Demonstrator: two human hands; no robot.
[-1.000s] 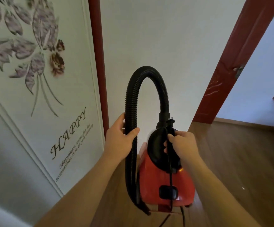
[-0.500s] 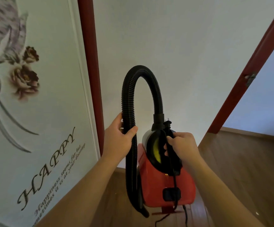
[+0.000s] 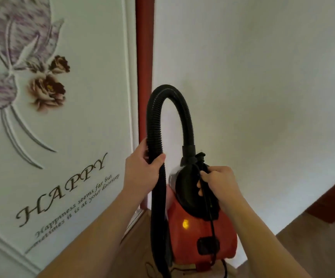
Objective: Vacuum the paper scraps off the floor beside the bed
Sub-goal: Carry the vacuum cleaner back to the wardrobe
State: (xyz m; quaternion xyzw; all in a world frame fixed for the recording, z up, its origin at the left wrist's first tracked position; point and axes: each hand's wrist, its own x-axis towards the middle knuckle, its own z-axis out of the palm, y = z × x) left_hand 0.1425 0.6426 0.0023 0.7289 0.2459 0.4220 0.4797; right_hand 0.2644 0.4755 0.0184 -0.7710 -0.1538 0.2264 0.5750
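The red vacuum [image 3: 200, 235] is low in the middle of the view, at about 6 o'clock. I cannot tell if it touches the wooden floor [image 3: 313, 249].

The right grip [image 3: 219, 183] is clamped on the black handle [image 3: 186, 189] at the top of the vacuum. Its fingers curl round the handle and also pinch the thin black cord [image 3: 211, 217]. The cord hangs straight down over the red body.

The left grip [image 3: 142, 173] is clamped on the black hose [image 3: 156, 117], with the thumb across the front. The hose goes up from this hand, bends over in a big loop toward 12 o'clock, and comes down into the top of the vacuum. Below the hand, the hose hangs down along the vacuum's 9 o'clock side.

A small orange light [image 3: 185, 224] glows on the red body.

At 9 o'clock is a white panel [image 3: 94, 121] with raised flowers and the word HAPPY. Just beside it stands a dark red post [image 3: 144, 57]. A plain white wall [image 3: 262, 77] fills the 1 to 3 o'clock side.
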